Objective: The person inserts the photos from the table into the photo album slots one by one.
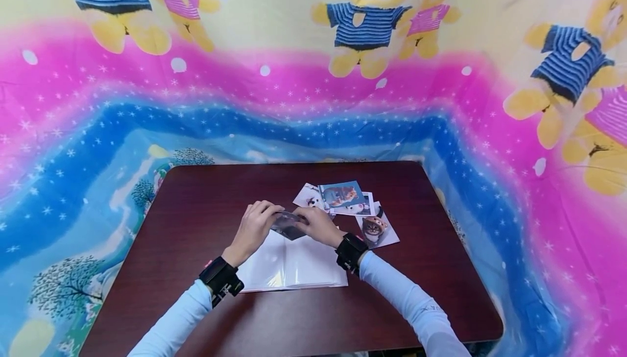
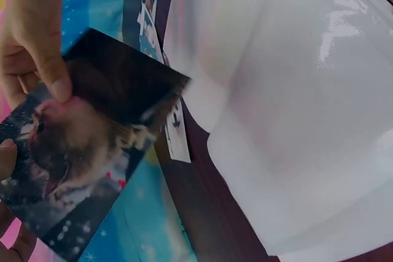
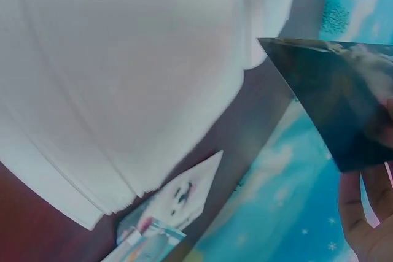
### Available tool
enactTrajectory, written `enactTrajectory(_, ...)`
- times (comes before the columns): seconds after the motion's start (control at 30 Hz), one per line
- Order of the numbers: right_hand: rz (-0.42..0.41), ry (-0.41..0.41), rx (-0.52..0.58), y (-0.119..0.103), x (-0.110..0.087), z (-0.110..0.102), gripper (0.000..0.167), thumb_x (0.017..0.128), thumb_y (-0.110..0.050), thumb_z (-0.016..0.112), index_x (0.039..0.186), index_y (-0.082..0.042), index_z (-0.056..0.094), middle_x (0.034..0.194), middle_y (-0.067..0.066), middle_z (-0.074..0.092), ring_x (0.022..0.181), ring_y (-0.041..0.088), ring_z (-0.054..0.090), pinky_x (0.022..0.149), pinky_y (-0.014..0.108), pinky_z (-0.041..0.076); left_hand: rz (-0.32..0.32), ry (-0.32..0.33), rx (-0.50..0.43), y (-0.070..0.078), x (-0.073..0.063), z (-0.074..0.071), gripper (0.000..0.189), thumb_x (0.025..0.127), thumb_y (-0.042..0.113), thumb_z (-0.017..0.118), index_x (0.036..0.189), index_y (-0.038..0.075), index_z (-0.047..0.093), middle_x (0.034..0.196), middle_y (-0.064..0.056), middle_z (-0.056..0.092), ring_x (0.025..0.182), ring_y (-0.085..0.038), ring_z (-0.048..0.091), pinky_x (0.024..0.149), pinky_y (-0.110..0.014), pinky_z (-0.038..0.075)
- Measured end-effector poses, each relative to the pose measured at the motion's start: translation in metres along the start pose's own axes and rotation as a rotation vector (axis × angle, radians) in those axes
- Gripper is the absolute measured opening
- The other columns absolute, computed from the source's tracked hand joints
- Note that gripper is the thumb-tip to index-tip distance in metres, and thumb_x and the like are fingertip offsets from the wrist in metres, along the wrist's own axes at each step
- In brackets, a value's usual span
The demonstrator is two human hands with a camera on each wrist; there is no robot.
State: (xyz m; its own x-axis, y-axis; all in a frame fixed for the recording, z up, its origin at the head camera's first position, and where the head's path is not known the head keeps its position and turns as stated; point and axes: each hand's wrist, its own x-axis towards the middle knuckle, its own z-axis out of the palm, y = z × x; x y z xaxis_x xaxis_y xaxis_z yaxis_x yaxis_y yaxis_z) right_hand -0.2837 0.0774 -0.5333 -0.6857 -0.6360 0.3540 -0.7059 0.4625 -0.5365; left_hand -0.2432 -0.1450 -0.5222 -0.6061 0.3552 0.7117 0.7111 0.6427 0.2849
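Observation:
Both hands hold a dark photo print (image 1: 289,227) above an open album (image 1: 313,262) with clear, glossy page sleeves. My left hand (image 1: 253,229) grips the print's left side, only its fingertips showing at the edge of the left wrist view. From the right side, my right hand (image 1: 319,227) pinches it, thumb flat on the picture. An animal with pale fur, against a black background with small light spots, appears on the print (image 2: 92,145) in the left wrist view. Tilted, the print (image 3: 331,99) shows a dark corner in the right wrist view.
Several animal photos lie loosely overlapped right of the album: a blue one (image 1: 340,195) on top, a white dog photo (image 1: 309,195) and a cat photo (image 1: 376,229). They rest on a dark red-brown table (image 1: 206,199). A patterned cloth (image 1: 274,85) hangs around the table.

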Motion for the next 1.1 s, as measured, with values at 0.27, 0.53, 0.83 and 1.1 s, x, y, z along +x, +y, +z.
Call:
enactTrajectory(0.27, 0.035, 0.007, 0.003, 0.005, -0.005, 0.006, 0.008, 0.091, -0.013, 0.073, 0.097, -0.012, 0.069, 0.064, -0.009, 0.047, 0.056, 0.003, 0.04, 0.054, 0.02, 0.03, -0.047, -0.011, -0.051, 0.002, 0.005, 0.0, 0.021, 0.091, 0.005, 0.069, 0.112, 0.007, 0.07, 0.099, -0.003, 0.066, 0.089, -0.02, 0.057, 0.073, -0.037, 0.04)
enactTrajectory(0.53, 0.049, 0.055, 0.035, 0.009, -0.009, 0.009, 0.009, 0.088, -0.011, 0.076, 0.094, -0.01, 0.069, 0.071, -0.006, 0.057, 0.062, 0.005, 0.046, 0.057, 0.021, 0.037, -0.145, -0.001, -0.076, -0.006, -0.003, 0.0, 0.021, 0.089, 0.008, 0.073, 0.11, 0.009, 0.07, 0.095, -0.002, 0.065, 0.085, -0.019, 0.058, 0.071, -0.037, 0.039)
enactTrajectory(0.83, 0.076, 0.089, 0.127, 0.014, -0.011, 0.008, 0.009, 0.088, -0.01, 0.075, 0.094, -0.007, 0.068, 0.074, -0.002, 0.058, 0.064, 0.008, 0.046, 0.059, 0.023, 0.038, -0.278, -0.014, -0.215, -0.013, -0.008, 0.003, 0.023, 0.086, 0.006, 0.076, 0.108, 0.008, 0.07, 0.096, -0.004, 0.069, 0.083, -0.017, 0.066, 0.068, -0.034, 0.054)
enactTrajectory(1.1, 0.133, 0.114, 0.226, 0.021, -0.014, 0.004, 0.021, 0.088, -0.009, 0.075, 0.08, -0.01, 0.055, 0.066, -0.005, 0.041, 0.062, 0.009, 0.04, 0.059, 0.024, 0.033, -0.422, 0.005, -0.414, -0.013, -0.013, 0.005, 0.021, 0.084, 0.008, 0.078, 0.104, 0.006, 0.07, 0.086, -0.006, 0.071, 0.074, -0.017, 0.067, 0.065, -0.028, 0.056)
